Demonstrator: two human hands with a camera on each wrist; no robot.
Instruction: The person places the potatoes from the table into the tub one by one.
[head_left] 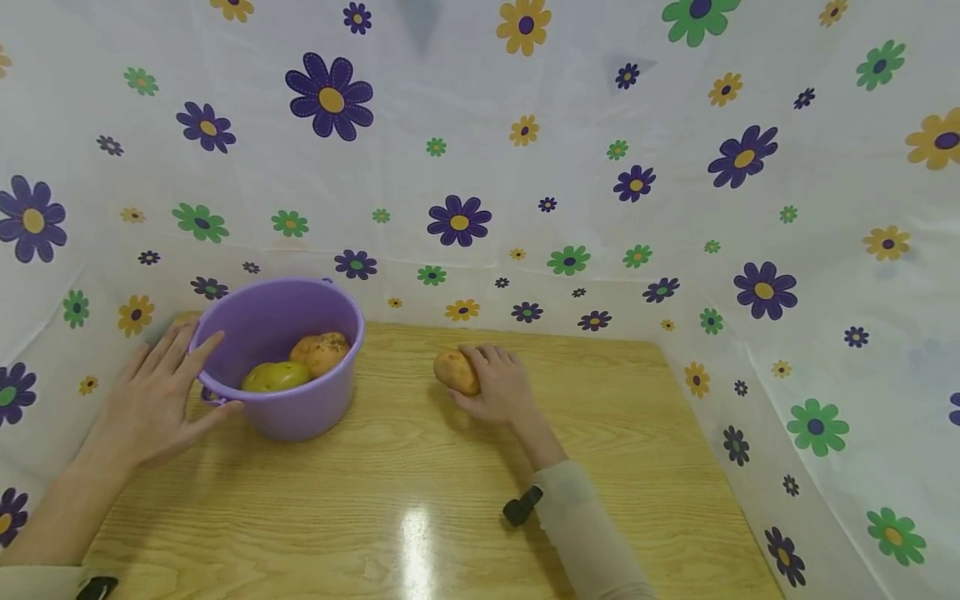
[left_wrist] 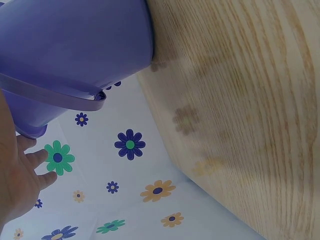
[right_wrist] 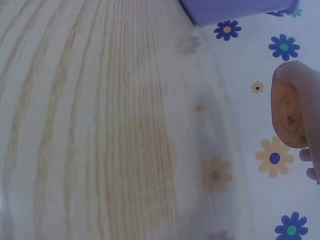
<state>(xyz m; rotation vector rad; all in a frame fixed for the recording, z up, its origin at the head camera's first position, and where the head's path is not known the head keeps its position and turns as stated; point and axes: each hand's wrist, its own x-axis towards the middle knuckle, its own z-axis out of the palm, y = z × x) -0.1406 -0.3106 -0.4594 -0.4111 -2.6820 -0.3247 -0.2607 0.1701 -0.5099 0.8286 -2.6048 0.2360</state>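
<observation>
A purple bucket stands at the left of the table. Inside it lie a greenish potato and a brown potato. My left hand is at the bucket's left side, fingers spread and fairly straight, thumb extended along the near side by the rim. In the left wrist view, the bucket's handle hangs across its side, near the left hand. To the right of the bucket, my right hand grips another potato, which also shows in the right wrist view, with dark spots on its skin.
The wood-grain table reaches back to a white sheet printed with purple, green and yellow flowers. The sheet rises behind the table and along its left and right sides.
</observation>
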